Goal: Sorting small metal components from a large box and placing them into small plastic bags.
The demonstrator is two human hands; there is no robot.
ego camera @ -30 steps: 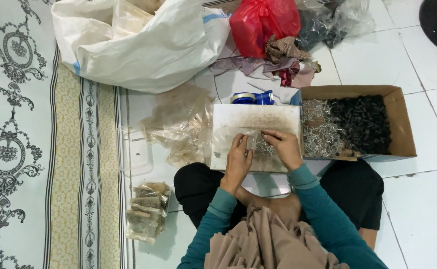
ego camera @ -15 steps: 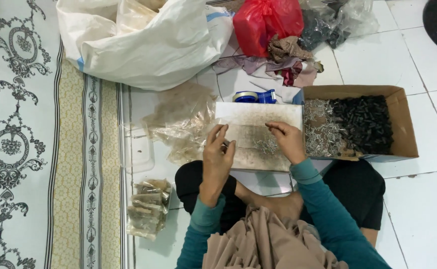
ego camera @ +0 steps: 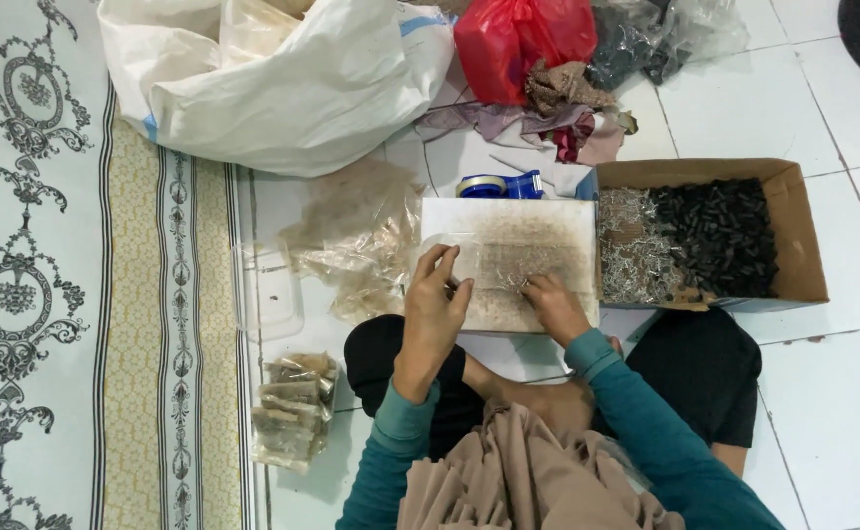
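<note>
Here, left hand pinching upright clear bag, right hand on tray

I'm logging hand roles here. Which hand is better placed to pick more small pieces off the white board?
Probably the right hand: its fingertips rest on the white board among the small pieces, beside the cardboard box. The left hand is holding a clear bag.

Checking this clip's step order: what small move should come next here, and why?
Probably bring the right hand across to the small clear bag and drop its pickings in. The left hand holds that bag raised over the white board, while the right hand's fingers pinch at silvery bits there.
</note>
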